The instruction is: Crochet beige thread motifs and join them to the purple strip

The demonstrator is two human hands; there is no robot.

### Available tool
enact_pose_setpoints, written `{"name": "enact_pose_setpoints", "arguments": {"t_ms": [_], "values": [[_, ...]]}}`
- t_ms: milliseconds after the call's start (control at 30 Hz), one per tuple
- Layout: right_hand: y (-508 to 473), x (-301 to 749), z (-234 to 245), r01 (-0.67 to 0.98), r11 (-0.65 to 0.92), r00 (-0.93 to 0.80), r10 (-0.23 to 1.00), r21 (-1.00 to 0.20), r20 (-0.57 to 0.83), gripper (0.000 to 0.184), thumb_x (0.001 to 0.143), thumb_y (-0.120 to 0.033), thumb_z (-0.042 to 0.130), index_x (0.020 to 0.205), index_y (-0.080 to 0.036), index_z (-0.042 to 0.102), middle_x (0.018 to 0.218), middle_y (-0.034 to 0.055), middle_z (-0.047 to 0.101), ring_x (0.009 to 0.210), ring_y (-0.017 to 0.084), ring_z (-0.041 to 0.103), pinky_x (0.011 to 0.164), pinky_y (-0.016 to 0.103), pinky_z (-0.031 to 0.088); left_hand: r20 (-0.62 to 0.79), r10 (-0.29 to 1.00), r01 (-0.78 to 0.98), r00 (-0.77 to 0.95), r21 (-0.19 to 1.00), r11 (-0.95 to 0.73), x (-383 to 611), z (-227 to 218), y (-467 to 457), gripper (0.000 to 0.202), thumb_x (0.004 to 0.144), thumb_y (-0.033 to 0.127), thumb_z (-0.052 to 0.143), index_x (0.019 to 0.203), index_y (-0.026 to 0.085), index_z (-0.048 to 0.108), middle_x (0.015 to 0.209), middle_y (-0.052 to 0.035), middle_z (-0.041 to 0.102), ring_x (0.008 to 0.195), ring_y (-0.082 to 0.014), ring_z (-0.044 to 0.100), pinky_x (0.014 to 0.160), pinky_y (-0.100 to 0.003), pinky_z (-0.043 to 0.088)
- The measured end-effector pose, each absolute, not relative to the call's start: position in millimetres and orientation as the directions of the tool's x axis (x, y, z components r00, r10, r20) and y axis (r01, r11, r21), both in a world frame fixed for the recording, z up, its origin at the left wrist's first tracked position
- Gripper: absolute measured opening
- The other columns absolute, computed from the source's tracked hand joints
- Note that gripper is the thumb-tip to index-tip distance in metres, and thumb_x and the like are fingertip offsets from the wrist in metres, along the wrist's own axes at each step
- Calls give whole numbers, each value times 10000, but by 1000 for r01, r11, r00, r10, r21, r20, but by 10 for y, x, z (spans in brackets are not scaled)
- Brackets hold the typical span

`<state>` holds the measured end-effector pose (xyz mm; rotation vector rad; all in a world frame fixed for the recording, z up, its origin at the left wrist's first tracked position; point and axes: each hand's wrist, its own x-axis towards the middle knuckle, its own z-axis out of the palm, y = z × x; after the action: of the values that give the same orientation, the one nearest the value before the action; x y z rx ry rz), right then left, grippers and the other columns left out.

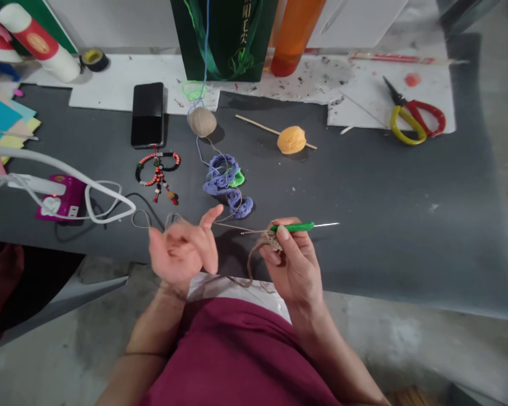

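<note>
Table: a dark grey work table (376, 265) fills the view, with paper sheets (389, 96) spread along its far edge.

Body: the person leans over the near edge, a maroon top (232, 349) showing below both forearms.

Left hand: the left hand (182, 251) is raised above the table edge, palm turned inward and fingers loosely spread; its grip is released, with no object clearly held.

Right hand: the right hand (294, 265) is clenched around a green crochet hook (292, 227) and pinches a small tan crocheted piece (271, 241), which sits at the hook's near end, just beside the fingers.

Yarn: a tan yarn strand (250, 265) hangs below the crocheted piece over the near table edge.

Nearby: a purple crocheted strip (226, 186) lies just beyond the gap between the hands, with a tan yarn ball (202, 122) and an orange yarn ball (291, 140) further out.

In the way: a white cable (63, 160) loops across the table just left of the left hand, beyond a magenta power strip (61, 197).

Far right: red-and-yellow scissors (410, 115) rest on the paper.
</note>
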<state>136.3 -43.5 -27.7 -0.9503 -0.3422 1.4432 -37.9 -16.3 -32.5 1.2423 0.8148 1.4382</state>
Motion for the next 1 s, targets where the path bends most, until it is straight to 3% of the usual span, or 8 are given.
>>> {"name": "enact_pose_setpoints", "arguments": {"t_ms": [100,200,333,400,500,700,900,1000], "values": [[-448,1345,-278,-679,-151,109,947,-718,-302,181,766,-411,940,829,-308,806,620,-81,514,482,52,307,440,186,328,440,810,61,388,864,-499,-319,-270,-218,729,1106,549,205,765,269,785,590,9,716,486,-160,618,1261,-547,394],[-462,1348,-291,-660,-147,89,958,-737,-272,165,796,-416,918,850,-318,796,613,-90,502,473,58,285,433,195,326,317,829,414,461,749,-517,-263,-181,-281,669,1097,519,260,778,243,779,761,-36,778,696,-202,693,1281,-570,301],[-469,1364,-307,-627,-103,141,960,-772,-242,146,807,-411,909,863,-331,800,654,-91,567,467,50,308,439,194,359,133,918,565,374,752,-339,-214,-117,-308,611,1081,578,310,1302,207,742,1239,-139,783,1162,-316,691,1219,-622,300],[-468,1366,-308,-618,-92,146,963,-781,-229,136,807,-404,910,859,-331,808,639,-92,584,452,44,331,436,183,378,54,944,474,326,854,-213,-186,-126,-296,642,1057,601,421,1567,227,535,1400,-166,707,1272,-343,640,1177,-618,351],[-468,1362,-309,-614,-80,158,962,-785,-222,142,789,-393,927,849,-326,817,672,-81,653,441,34,391,417,163,391,-81,925,117,371,992,40,-127,-174,-279,760,1006,579,594,1679,336,338,1318,-115,716,1171,-302,673,1098,-552,477],[-480,1367,-327,-570,-39,198,963,-821,-183,143,778,-341,939,856,-319,821,730,-64,699,464,41,493,414,157,438,-222,912,-209,344,929,305,-35,-250,-273,813,900,421,804,1624,417,434,975,1,657,874,-184,625,953,-439,578],[-516,1424,-392,-442,-9,185,978,-897,-100,63,872,-320,859,923,-322,822,757,-59,697,487,52,523,431,176,454,-228,882,-332,413,864,378,-11,-277,-255,866,889,350,820,1636,448,392,940,25,653,760,-137,636,851,-377,604],[-540,1457,-439,-307,48,207,978,-950,-18,87,915,-249,805,967,-317,821,828,-39,723,627,81,639,556,198,541,-227,894,-321,386,876,361,-17,-285,-252,893,872,314,840,1639,433,397,925,23,663,824,-146,649,905,-365,589]]}}
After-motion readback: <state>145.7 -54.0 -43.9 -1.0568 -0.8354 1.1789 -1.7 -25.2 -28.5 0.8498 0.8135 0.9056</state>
